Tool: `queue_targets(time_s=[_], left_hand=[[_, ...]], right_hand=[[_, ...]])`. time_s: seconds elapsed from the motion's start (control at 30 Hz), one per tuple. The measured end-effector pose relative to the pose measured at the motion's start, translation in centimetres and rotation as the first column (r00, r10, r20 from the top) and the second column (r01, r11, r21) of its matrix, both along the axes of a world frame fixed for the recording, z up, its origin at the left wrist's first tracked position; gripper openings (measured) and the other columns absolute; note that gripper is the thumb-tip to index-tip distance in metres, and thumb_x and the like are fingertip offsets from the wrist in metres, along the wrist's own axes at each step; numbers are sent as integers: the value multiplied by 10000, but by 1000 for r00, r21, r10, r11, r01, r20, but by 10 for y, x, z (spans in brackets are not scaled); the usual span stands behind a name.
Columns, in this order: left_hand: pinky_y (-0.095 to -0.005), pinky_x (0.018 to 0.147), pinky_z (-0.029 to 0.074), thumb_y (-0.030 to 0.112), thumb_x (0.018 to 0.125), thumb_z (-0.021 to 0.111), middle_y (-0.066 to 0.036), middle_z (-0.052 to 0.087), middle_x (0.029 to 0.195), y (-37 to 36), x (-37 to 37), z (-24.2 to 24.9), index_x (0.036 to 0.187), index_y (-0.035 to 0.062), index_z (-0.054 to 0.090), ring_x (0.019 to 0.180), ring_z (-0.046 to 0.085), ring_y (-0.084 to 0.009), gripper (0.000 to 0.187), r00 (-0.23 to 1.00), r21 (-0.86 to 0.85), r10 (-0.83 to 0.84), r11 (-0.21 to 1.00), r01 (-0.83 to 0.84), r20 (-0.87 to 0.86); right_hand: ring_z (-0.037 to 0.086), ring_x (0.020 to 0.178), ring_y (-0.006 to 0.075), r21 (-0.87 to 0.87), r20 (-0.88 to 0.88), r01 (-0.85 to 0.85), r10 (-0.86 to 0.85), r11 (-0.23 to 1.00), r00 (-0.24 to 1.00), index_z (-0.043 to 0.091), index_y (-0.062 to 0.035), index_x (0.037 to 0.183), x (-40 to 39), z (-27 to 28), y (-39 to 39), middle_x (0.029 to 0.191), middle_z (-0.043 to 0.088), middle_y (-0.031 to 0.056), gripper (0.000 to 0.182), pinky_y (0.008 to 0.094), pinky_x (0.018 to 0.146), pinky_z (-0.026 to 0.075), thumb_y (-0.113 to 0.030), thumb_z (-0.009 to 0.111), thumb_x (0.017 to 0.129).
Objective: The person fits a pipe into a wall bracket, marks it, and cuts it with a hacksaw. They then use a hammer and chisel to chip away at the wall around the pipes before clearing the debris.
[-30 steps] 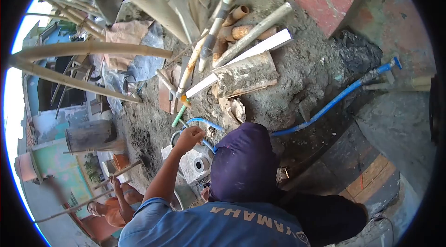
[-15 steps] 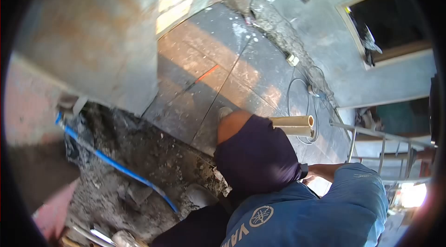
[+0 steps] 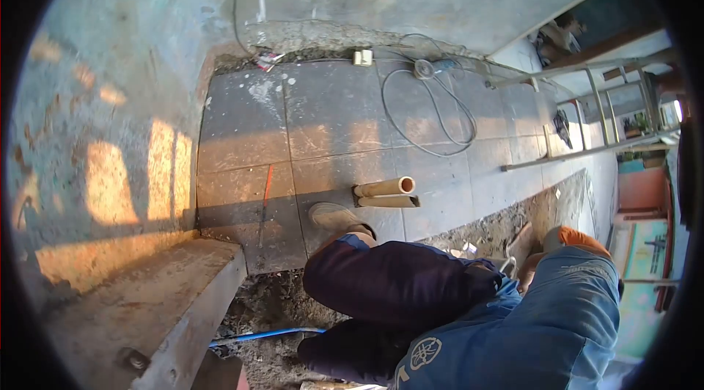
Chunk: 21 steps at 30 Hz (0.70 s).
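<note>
Only a little of my right hand (image 3: 525, 272) shows, between the blue sleeve (image 3: 568, 294) and my dark-trousered knee (image 3: 400, 280); its fingers are hidden. Close by it is a pale curved thing (image 3: 507, 265), too small to name, and a brown piece (image 3: 519, 242) lies on the rubble just beyond. I cannot tell what this hand holds. My left hand is out of view. In front of my knee, two cream pipes (image 3: 385, 188) stick up from the grey tiles (image 3: 334, 111), beside my shoe (image 3: 334, 217).
A corded power tool (image 3: 425, 68) rests near the wall, its cable (image 3: 469, 129) looped on the tiles. At the right is a metal ladder (image 3: 601, 107). A blue hose (image 3: 268, 335) runs over broken ground below a concrete ledge (image 3: 169, 287). A socket block (image 3: 362, 57) sits by the wall.
My view has swung round to the right, showing more floor, the ladder and the rubble strip. My right wrist with its dark band, seen before, is now hidden.
</note>
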<state>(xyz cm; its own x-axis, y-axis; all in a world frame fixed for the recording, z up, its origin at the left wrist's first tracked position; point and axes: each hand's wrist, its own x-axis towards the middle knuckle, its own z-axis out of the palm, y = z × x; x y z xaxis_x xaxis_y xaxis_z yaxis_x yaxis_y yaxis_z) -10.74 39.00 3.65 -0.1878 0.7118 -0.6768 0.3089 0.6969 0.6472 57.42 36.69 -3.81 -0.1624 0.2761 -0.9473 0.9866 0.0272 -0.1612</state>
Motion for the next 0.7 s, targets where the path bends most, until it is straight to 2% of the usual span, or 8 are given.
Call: queue_targets(time_s=[0.17, 0.3, 0.47, 0.6, 0.67, 0.7], left_hand=[[-365, 631, 518, 310, 915, 637, -131, 657, 896, 70, 12, 112, 1087, 33, 595, 781, 636, -243, 328, 967, -26, -254, 967, 253, -5], [-379, 638, 517, 308, 915, 636, -131, 658, 889, 119, 41, 214, 1068, 43, 603, 780, 639, -258, 308, 894, 12, -449, 894, 449, 5], [-396, 647, 517, 305, 914, 634, -132, 660, 881, 160, 87, 324, 1045, 55, 612, 779, 642, -277, 283, 766, 98, -643, 763, 639, 13], [-410, 654, 516, 303, 914, 633, -132, 662, 874, 183, 114, 370, 1026, 65, 620, 779, 646, -293, 264, 672, 161, -740, 668, 727, 37], [-342, 647, 500, 236, 903, 590, -101, 628, 829, 183, 144, 374, 1000, 23, 600, 733, 606, -210, 234, 640, 123, -769, 635, 762, 4], [-275, 640, 483, 169, 892, 547, -70, 594, 784, 182, 157, 367, 974, -18, 580, 687, 566, -127, 207, 625, 105, -781, 620, 778, -18]], right_hand=[[578, 1117, 294, -20, 7, 246, -246, 969, 969, 502, -151, 1341, -23, 108, -74, 1297, 572, 93, 502, 450, 977, 433, -290, 653, 883], [579, 1118, 290, -7, -2, 464, -464, 886, 886, 503, -152, 1340, -52, 210, -149, 1298, 572, 91, 503, 448, 978, 434, -294, 656, 882], [580, 1119, 286, -39, -37, 710, -711, 703, 702, 505, -153, 1338, -109, 317, -254, 1299, 573, 89, 505, 446, 979, 434, -299, 659, 881], [580, 1120, 282, -142, -52, 847, -858, 513, 511, 506, -153, 1337, -152, 386, -326, 1300, 573, 88, 506, 445, 980, 435, -304, 661, 880], [581, 1121, 280, -236, -48, 884, -914, 403, 403, 506, -154, 1336, -169, 421, -355, 1301, 573, 87, 506, 444, 981, 435, -306, 662, 879], [581, 1121, 279, -290, -40, 897, -941, 334, 337, 507, -154, 1336, -175, 438, -369, 1301, 573, 86, 507, 443, 981, 435, -307, 663, 879]])
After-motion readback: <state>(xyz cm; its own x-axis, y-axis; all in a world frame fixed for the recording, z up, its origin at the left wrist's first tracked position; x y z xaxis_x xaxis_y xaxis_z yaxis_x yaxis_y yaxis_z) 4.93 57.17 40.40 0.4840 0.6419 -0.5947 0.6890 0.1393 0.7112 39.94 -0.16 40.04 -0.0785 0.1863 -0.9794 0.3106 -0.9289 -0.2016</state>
